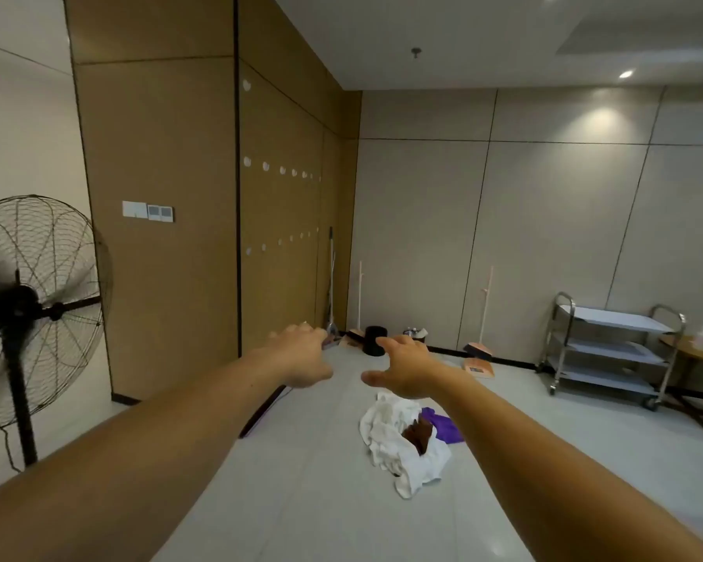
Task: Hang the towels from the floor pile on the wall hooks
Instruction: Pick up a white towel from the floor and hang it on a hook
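Reaching forward over the towel pile, left hand and right hand, both empty, fingers spread.

Crumpled white, brown, purple towels heaped on floor.

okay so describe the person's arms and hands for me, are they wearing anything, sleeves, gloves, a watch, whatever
Both arms are bare for their whole visible length: no sleeves reach into view. The left hand and the right hand wear no gloves, and no watch, bracelet or ring shows on either wrist or on the visible fingers. No tattoos, bandages or markings can be seen. The picture is somewhat blurred, so very small items could be missed.
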